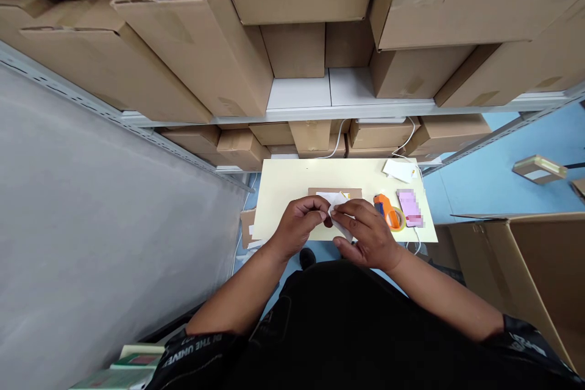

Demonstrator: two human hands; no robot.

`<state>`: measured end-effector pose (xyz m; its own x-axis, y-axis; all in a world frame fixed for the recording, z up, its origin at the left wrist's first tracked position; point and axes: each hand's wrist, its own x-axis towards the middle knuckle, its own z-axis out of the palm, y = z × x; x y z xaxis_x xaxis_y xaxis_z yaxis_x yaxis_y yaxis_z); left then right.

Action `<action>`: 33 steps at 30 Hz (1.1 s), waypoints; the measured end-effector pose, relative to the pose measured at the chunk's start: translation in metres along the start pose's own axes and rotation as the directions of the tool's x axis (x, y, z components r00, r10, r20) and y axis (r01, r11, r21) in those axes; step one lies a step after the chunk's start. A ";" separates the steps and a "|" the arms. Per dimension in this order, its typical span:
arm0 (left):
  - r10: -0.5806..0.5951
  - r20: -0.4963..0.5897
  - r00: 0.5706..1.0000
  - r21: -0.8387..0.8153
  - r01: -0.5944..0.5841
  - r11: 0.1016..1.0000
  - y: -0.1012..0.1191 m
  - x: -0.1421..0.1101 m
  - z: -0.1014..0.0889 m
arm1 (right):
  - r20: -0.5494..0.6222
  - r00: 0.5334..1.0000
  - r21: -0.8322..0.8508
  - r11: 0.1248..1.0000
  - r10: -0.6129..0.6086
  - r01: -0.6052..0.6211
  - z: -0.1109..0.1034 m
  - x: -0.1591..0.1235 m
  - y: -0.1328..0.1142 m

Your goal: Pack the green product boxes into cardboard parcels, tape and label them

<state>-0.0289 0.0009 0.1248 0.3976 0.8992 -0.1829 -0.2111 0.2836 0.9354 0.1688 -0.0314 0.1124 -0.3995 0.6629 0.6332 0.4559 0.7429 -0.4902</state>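
A small white piece of paper (342,230) is held between my two hands, above the near edge of the cream table (281,195). My left hand (299,225) pinches its left edge with thumb and forefinger. The fingers of my right hand (365,233) press on its upper right part, with the thumb lower down. Just beyond the hands lies a flat brown cardboard piece (356,193) bearing a white label, partly hidden by the fingers. To the right of my right hand sits an orange tape dispenser (387,210) with a roll of tape (399,219).
A pink phone (410,207) with a cable lies at the table's right side, near white papers (400,170). Shelves (297,94) stacked with cardboard boxes (196,36) rise beyond the table. A large open carton (493,256) stands at right; a grey wall (91,207) is at left.
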 end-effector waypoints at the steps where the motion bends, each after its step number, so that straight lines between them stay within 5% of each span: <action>1: -0.001 0.000 1.000 0.002 0.001 1.000 -0.001 0.000 0.000 | -0.002 1.000 -0.004 1.000 0.002 -0.002 0.000 0.000 0.000; 20: 0.013 0.020 1.000 0.029 -0.014 0.999 -0.008 0.003 -0.003 | 0.015 0.998 -0.004 0.998 0.064 -0.064 0.002 -0.002 0.000; 24: 0.081 -0.002 0.997 0.248 -0.078 0.966 -0.006 0.004 -0.002 | -0.032 0.973 0.162 0.962 0.229 -0.221 0.002 0.007 -0.004; 28: 0.209 0.029 0.978 0.461 -0.199 0.865 -0.007 0.005 -0.001 | -0.012 0.888 0.283 0.853 0.459 -0.438 0.007 0.013 -0.005; 33: 0.247 0.056 0.967 0.564 -0.235 0.792 -0.011 0.006 0.000 | 0.016 0.839 0.260 0.808 0.543 -0.528 0.014 0.011 0.001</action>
<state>-0.0246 0.0035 0.1137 0.3822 0.9213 0.0710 0.2432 -0.1744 0.9542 0.1539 -0.0225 0.1109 -0.1003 0.9615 0.2558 0.3728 0.2747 -0.8863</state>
